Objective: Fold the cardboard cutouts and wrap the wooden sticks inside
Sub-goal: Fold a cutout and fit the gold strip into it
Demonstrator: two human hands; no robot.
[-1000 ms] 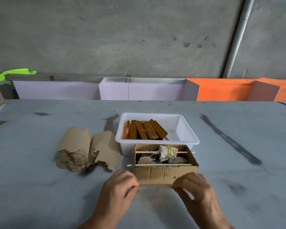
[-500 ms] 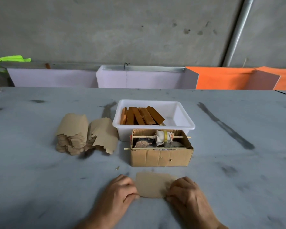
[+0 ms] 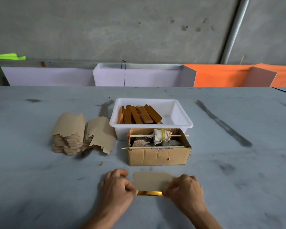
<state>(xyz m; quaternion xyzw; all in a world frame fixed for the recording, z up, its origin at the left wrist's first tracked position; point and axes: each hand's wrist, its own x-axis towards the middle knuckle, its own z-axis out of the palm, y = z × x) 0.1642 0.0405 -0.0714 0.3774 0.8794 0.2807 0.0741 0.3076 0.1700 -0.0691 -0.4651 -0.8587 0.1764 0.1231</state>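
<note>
Both hands pinching flat brown cardboard cutout at near corners, mid-wrap.

Left hand and right hand curled on opposite near corners, pinning it flat to grey worktop; shiny amber strip, likely a wooden stick, showing at near edge between them, presumably held so the fold stays tight. Just beyond: open brown cardboard box holding skewers and rags, leaving little room at cutout's far edge. Behind, touching it: white plastic tub of orange-brown wooden sticks. Left: stack of brown cardboard cutouts. Open worktop left, right and toward body.
</note>
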